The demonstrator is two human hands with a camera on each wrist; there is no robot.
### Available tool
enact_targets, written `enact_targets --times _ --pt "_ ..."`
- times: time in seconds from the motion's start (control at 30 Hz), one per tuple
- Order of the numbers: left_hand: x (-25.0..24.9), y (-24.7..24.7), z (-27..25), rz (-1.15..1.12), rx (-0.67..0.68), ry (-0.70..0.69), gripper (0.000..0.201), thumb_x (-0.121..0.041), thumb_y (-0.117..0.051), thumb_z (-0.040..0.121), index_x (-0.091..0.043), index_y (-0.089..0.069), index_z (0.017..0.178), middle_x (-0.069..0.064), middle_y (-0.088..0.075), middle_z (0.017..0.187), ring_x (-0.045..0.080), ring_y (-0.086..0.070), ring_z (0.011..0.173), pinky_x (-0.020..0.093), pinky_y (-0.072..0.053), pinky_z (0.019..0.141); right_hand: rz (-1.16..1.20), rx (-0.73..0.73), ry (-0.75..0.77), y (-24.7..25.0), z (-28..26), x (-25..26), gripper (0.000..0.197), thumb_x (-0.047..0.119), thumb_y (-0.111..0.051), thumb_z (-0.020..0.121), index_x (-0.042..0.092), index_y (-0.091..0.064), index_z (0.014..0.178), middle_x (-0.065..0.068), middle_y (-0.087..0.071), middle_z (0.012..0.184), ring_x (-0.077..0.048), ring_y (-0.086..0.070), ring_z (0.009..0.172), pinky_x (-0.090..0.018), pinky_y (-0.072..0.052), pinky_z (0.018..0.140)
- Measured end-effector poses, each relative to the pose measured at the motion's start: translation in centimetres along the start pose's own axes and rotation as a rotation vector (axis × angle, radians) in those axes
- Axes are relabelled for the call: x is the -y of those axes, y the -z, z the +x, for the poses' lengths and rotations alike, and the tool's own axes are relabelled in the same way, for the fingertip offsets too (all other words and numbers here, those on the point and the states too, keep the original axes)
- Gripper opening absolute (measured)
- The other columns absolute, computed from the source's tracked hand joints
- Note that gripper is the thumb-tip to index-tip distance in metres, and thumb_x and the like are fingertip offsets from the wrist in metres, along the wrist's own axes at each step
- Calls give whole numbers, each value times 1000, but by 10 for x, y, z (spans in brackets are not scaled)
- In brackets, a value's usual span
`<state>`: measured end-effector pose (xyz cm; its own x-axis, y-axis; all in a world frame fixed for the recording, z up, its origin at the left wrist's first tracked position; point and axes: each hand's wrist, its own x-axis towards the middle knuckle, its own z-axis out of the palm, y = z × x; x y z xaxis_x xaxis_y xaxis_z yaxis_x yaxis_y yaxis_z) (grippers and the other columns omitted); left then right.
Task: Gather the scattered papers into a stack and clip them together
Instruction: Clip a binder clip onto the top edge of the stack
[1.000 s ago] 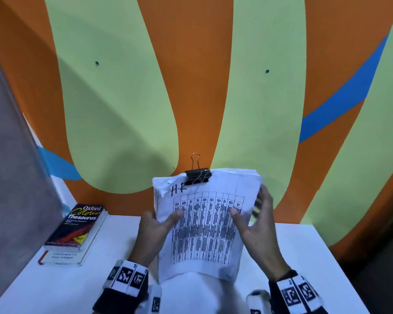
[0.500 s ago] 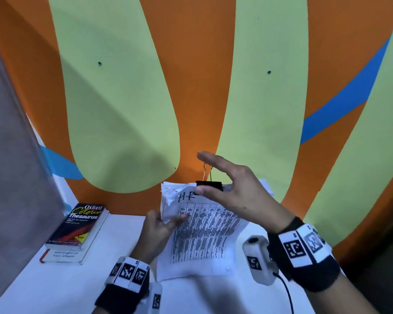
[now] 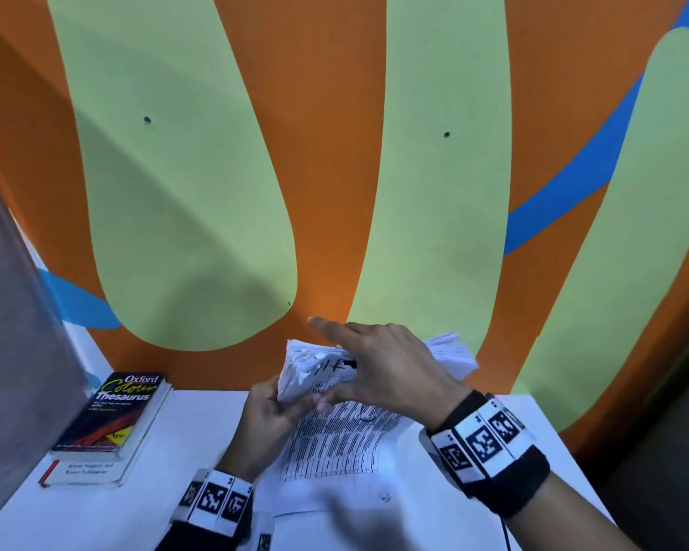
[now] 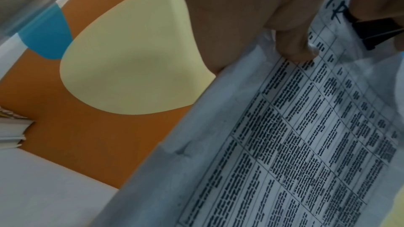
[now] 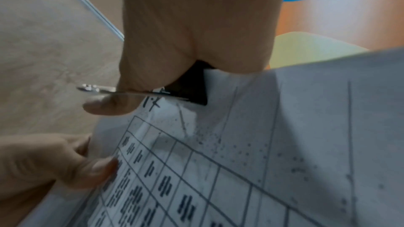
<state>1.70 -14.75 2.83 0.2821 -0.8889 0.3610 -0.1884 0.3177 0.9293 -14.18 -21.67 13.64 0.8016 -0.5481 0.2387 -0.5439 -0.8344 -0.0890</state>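
Observation:
A stack of white papers [image 3: 335, 443] with a printed table on top stands tilted on the white table [image 3: 96, 518]. A black binder clip [image 3: 351, 364] sits on its top edge beside the handwritten letters. My left hand [image 3: 295, 399] pinches the stack's upper left edge, its thumb [image 5: 98, 170] on the print. My right hand [image 3: 351, 375] covers the top edge and pinches the clip [image 5: 190, 92]; its thumb presses on the clip's silver wire handle [image 5: 98, 89], and its index finger points left. One wire loop [image 3: 368, 414] lies against the front sheet. The clip [image 4: 376, 32] also shows in the left wrist view.
An Oxford Colour Thesaurus book [image 3: 116, 423] lies at the table's back left. The orange, green and blue wall [image 3: 335, 153] rises right behind the table. A grey panel [image 3: 13, 312] closes the left side. The table ends at the right, just beyond my right wrist.
My right hand left the stack's right edge, rose to the clip and now pinches it from above. A clip handle has folded down onto the front sheet. The left hand keeps its hold.

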Motion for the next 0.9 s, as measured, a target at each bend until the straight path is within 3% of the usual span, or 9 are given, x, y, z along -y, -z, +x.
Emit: enact_targets --times 0.13,0.3,0.4,0.47,0.57,0.63,0.73,0.83,0.9 --pt "2 1 2 -17 -24 9 19 -28 -79 70 -16 -74 84 -2 -77 83 13 -73 77 19 -55 66 166 34 -33 15 -9 -8 94 73 -71 58 37 -40 139 2 -70 111 -19 -65 102 -32 -50 82" --pt "5 9 7 -16 -96 127 9 -12 -75 77 -19 -74 81 -3 -77 82 18 -73 81 33 -57 71 349 109 -101 29 -17 -21 68 57 -80 63 34 -56 123 10 -70 109 -11 -63 98 -32 -51 84" --pt "3 6 7 -17 -91 119 16 -25 -82 71 -14 -74 80 5 -77 80 24 -73 78 41 -56 71 222 -46 -138 21 -13 -17 45 47 -82 66 27 -63 101 3 -71 83 -18 -61 76 -32 -46 70" --pt "5 2 8 -9 -84 114 39 -39 -82 65 -3 -73 79 19 -73 77 31 -69 73 44 -54 70 65 -162 -129 14 -8 -13 33 40 -79 71 22 -64 94 0 -71 75 -24 -60 71 -33 -42 79" --pt "6 7 9 10 -125 137 47 -42 -81 68 3 -66 70 15 -67 65 29 -63 58 38 -51 60 43 -268 -216 10 -8 -19 55 55 -77 67 27 -60 112 6 -74 88 -16 -67 87 -40 -32 105" --pt "10 16 10 73 -192 177 63 -58 -80 63 -4 -47 61 3 -48 55 12 -45 43 23 -37 46 97 -373 -337 6 -14 -34 78 60 -79 61 29 -53 127 5 -70 106 -14 -63 102 -41 -34 106" --pt "10 25 9 116 -222 166 60 -65 -72 53 -16 -38 63 -11 -36 51 2 -33 38 16 -28 42 633 -429 -466 -17 -30 -55 83 34 -88 63 29 -47 135 0 -58 124 -18 -55 115 -37 -43 97" --pt "3 28 7 104 -195 152 54 -56 -77 66 -15 -43 59 -10 -36 46 2 -30 35 21 -30 45 1278 -396 -500 -45 -41 -65 77 10 -82 72 26 -43 136 -14 -60 123 -29 -59 116 -44 -49 99" --pt "5 31 7 85 -209 156 54 -54 -77 69 -14 -43 56 -2 -37 46 14 -31 39 22 -31 49 1340 -400 -473 -54 -45 -64 55 3 -71 82 17 -48 130 -9 -68 118 -26 -63 114 -47 -51 97"
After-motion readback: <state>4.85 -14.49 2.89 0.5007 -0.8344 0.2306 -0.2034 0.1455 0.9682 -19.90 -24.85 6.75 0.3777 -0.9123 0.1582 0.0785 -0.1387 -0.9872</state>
